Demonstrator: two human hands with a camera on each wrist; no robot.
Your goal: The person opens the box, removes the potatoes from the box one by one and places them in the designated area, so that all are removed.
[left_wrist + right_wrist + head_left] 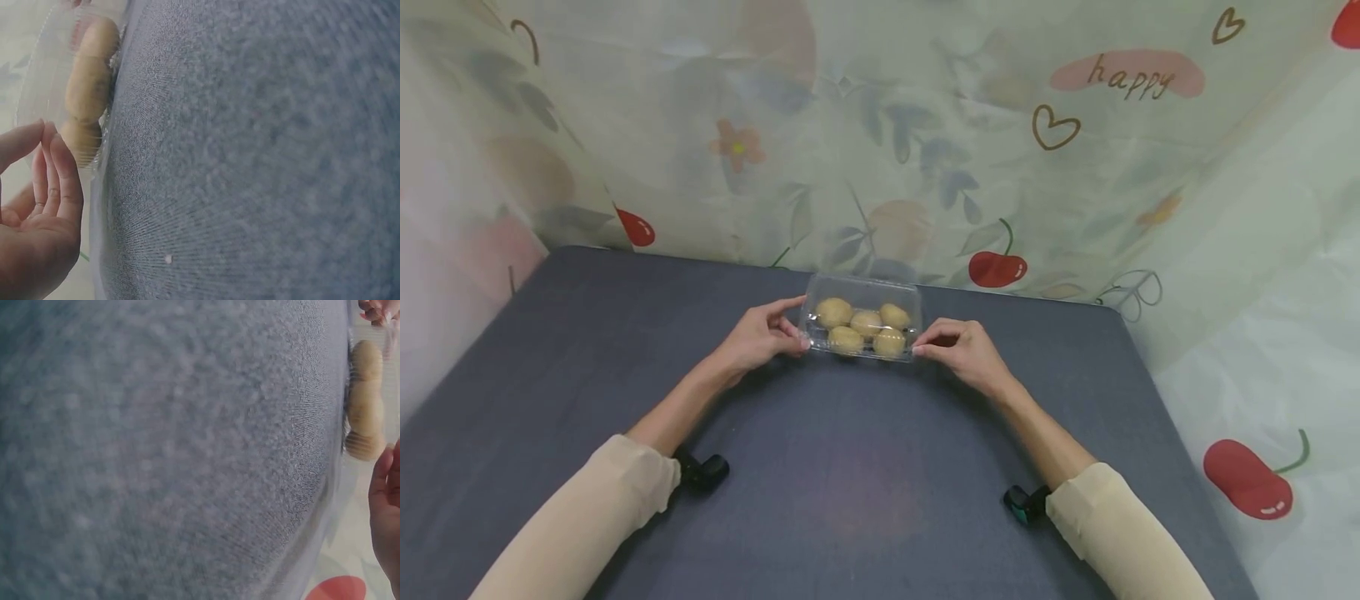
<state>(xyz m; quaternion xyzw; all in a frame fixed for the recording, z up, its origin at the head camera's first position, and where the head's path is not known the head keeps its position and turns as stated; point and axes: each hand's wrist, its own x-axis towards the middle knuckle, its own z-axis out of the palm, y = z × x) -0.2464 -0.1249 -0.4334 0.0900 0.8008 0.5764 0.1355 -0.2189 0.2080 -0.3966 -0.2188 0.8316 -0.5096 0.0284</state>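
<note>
A clear plastic box [863,287] rests near the far edge of the table, with several small tan potatoes [867,323] inside. At its left end, my left hand [760,337] pinches the plastic rim between thumb and fingers. The left wrist view shows that hand [44,212] with its thumb and fingertips together at the box wall, the potatoes [89,90] behind the plastic. My right hand [964,350] pinches the front right corner with thumb and forefinger. In the right wrist view only part of this hand [384,500] shows, below the potatoes [365,403].
A dark grey cloth covers the table [850,483]. Behind it hangs a pale printed curtain [865,125] that meets the far edge, and more of it [1262,350] runs along the right side. Dark wrist devices [703,471] sit at both sleeve cuffs.
</note>
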